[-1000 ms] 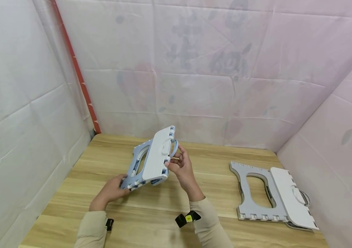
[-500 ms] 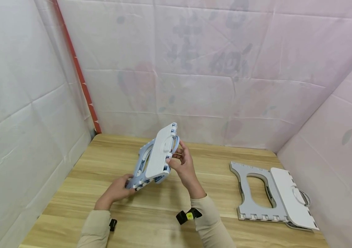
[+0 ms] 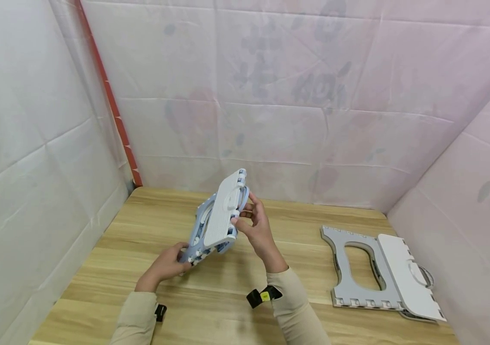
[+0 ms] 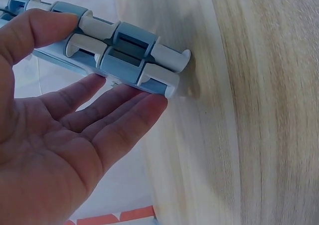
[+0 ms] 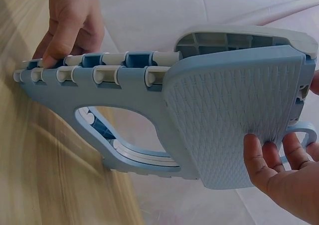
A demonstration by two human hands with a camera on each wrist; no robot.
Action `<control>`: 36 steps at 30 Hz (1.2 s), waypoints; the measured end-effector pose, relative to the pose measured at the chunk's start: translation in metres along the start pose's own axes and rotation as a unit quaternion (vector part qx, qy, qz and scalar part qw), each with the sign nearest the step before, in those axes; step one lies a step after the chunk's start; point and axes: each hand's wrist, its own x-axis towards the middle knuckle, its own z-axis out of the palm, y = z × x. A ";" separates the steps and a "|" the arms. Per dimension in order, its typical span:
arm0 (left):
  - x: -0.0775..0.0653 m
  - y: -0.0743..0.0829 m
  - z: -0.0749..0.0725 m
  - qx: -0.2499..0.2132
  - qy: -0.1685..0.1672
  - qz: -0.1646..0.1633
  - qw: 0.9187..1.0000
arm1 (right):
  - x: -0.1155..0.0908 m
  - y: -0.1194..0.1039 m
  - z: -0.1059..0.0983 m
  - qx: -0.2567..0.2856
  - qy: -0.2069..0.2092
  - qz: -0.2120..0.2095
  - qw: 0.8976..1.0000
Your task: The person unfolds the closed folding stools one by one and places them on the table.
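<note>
A blue and white folding step stool point(image 3: 221, 213), folded nearly flat, is held tilted over the table between both hands. My left hand point(image 3: 168, 262) grips the leg end at its hinged edge, thumb on one side and fingers on the other, as the left wrist view shows. At the seat end, my right hand point(image 3: 257, 230) pinches the edge by the handle loop, the thumb on the white panel. Its fingertips point(image 5: 252, 141) touch the textured blue panel in the right wrist view. Below the seat panels, the blue leg frame point(image 5: 119, 93) has an oval opening.
A second folding stool point(image 3: 357, 263), grey and white, lies folded flat at the right of the wooden table point(image 3: 210, 306). Pale sheets point(image 3: 270, 120) hang behind and on both sides. A red strip point(image 3: 117, 117) runs down the back left corner.
Both hands have shifted the blue and white stool slightly right and away, and it stands a little steeper. The grey stool has stayed in place.
</note>
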 end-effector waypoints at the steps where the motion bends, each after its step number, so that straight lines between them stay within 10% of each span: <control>1: -0.001 0.000 0.000 -0.003 0.000 -0.001 1.000 | 0.000 0.001 0.000 0.002 -0.004 -0.002 1.000; 36: 0.006 0.009 0.011 -0.034 -0.021 0.035 0.999 | 0.011 -0.021 0.004 -0.003 -0.052 -0.013 0.999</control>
